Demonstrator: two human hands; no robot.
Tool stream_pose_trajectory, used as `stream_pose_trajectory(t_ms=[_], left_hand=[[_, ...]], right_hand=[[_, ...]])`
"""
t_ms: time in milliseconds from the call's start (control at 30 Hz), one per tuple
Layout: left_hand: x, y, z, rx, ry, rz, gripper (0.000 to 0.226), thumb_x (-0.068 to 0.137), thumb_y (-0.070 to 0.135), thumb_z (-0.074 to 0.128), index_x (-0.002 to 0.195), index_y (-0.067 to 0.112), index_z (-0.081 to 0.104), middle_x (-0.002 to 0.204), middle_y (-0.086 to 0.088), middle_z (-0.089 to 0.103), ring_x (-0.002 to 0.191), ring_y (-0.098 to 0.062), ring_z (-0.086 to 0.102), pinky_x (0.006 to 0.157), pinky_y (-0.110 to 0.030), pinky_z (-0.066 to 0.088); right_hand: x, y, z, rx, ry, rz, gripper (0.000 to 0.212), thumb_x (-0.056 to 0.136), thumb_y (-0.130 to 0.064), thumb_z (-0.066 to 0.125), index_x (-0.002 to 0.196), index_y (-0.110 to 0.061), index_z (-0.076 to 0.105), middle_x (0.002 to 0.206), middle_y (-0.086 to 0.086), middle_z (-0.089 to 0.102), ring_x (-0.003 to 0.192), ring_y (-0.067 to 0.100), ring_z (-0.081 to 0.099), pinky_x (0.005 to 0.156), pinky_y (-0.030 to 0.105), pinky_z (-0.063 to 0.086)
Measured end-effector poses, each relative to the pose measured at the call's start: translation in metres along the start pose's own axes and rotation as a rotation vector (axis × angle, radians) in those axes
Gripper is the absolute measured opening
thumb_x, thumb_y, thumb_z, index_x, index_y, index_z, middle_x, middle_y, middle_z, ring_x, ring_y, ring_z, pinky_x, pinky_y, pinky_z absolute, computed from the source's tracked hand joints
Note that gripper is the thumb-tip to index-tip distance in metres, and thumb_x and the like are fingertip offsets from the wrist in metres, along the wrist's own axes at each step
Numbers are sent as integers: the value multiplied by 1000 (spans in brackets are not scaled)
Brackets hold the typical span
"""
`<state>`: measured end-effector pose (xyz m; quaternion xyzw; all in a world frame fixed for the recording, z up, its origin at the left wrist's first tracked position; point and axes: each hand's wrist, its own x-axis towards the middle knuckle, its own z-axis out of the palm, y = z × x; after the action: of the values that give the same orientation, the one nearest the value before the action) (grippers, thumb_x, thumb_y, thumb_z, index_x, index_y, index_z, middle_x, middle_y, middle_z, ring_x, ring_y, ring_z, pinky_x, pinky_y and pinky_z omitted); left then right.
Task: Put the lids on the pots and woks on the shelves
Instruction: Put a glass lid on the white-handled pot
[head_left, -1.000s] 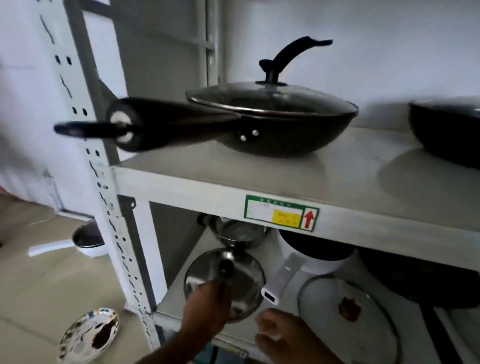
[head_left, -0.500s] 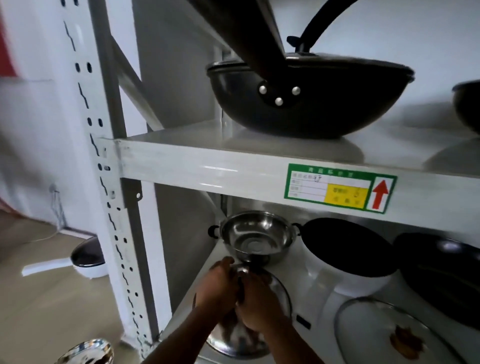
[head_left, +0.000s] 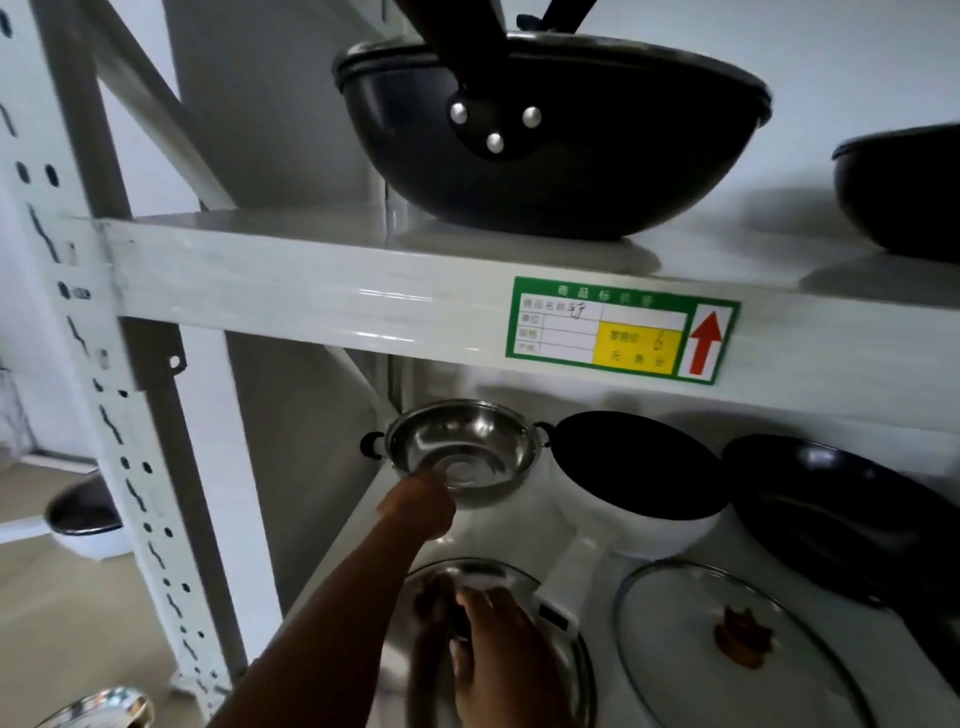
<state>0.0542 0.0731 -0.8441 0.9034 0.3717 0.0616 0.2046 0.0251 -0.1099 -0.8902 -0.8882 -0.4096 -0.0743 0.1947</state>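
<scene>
A white metal shelving unit (head_left: 311, 280) fills the view, seen from below the upper shelf. On that upper shelf sits a large black wok (head_left: 561, 135) with its lid already on, and the edge of a second dark pan (head_left: 898, 197) shows at the right.

On the lower shelf, from left to right at the back, stand a small steel pot (head_left: 467, 457) with two side handles, a white saucepan (head_left: 639, 488) with a dark inside and a long white handle, and a black frying pan (head_left: 852, 519). All three are uncovered. In front of the frying pan a glass lid (head_left: 727, 639) with a brown knob lies flat on the shelf.

The left hand (head_left: 421, 504) reaches to the near rim of the steel pot, fingers curled against it; whether they grip the rim cannot be told. The right hand (head_left: 498, 654) is nearer the viewer, fingers closed around the knob of a round steel lid (head_left: 566, 670) held just above the shelf front, beside the saucepan handle.

The step in hand looks like covering the steel pot. The next move likely calls for carrying the lid back over the pot, level and centred, and lowering it while the left hand steadies the pot
</scene>
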Motion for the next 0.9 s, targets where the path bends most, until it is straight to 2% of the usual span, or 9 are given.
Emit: stream_pose_trajectory(t_ms=[67, 167, 267, 367, 400, 467, 633, 733, 900], left_hand=[[-5, -4, -3, -29, -44, 20, 37, 99, 16, 38, 130, 9, 56, 130, -12, 61, 117, -27, 60, 99, -37, 51], [-9, -14, -6, -40, -11, 30, 33, 98, 20, 38, 120, 13, 61, 123, -9, 66, 108, -24, 65, 93, -37, 55], [-31, -20, -13, -122, 46, -4, 36, 101, 25, 37, 129, 19, 59, 124, -8, 64, 107, -25, 65, 86, -34, 56], [-53, -30, -22, -178, 83, -38, 30, 100, 31, 44, 116, 17, 65, 92, -5, 68, 82, -21, 69, 59, -26, 51], [-60, -35, -24, -150, 98, -46, 29, 99, 33, 48, 110, 14, 67, 85, -4, 68, 78, -21, 69, 58, -28, 54], [-75, -42, -30, -86, 103, -76, 29, 96, 37, 54, 108, 13, 65, 94, -8, 71, 86, -24, 71, 72, -35, 60], [-103, -56, -34, -184, 133, -201, 36, 78, 44, 71, 95, 13, 75, 96, -10, 76, 90, -29, 71, 77, -32, 57], [-122, -58, -34, -217, 96, -242, 29, 79, 35, 72, 89, 8, 76, 95, -14, 75, 97, -32, 69, 76, -31, 51], [-153, -60, -21, -229, 160, -167, 7, 85, 6, 61, 83, 4, 68, 96, -21, 72, 98, -39, 67, 81, -38, 53]], right_hand=[[-10, -5, -7, 10, -23, -3, 70, 46, -53, 83, 109, -40, 58, 102, -13, 68, 87, 9, 70, 77, 34, 59], [-24, -3, -18, 78, -63, 9, 82, 30, -59, 79, 102, -40, 44, 83, -16, 68, 67, 2, 68, 55, 20, 56], [-38, -10, -29, 58, -38, 33, 80, 31, -69, 71, 101, -42, 43, 85, -21, 71, 70, -3, 69, 57, 13, 54], [-56, -19, -59, 144, -169, 51, 60, 64, -67, 54, 118, -43, 46, 115, -19, 65, 103, 0, 65, 86, 22, 55], [-59, -21, -68, 189, -170, 14, 56, 77, -62, 48, 129, -41, 42, 131, -18, 55, 120, 3, 55, 101, 24, 45], [-67, -24, -88, 269, -205, -9, 56, 89, -58, 45, 140, -41, 33, 142, -15, 39, 133, 4, 37, 110, 20, 28], [-87, -26, -156, 300, -224, -50, 56, 65, -70, 42, 119, -56, 45, 113, -26, 48, 112, -7, 47, 92, 3, 31], [-76, -24, -180, 388, -96, 45, 31, 75, -53, 63, 104, -55, 53, 102, -27, 55, 99, -6, 53, 92, 12, 40], [-9, -25, -151, 215, 166, 22, 32, 83, -40, 58, 115, -33, 60, 103, -6, 66, 99, 17, 60, 81, 31, 49]])
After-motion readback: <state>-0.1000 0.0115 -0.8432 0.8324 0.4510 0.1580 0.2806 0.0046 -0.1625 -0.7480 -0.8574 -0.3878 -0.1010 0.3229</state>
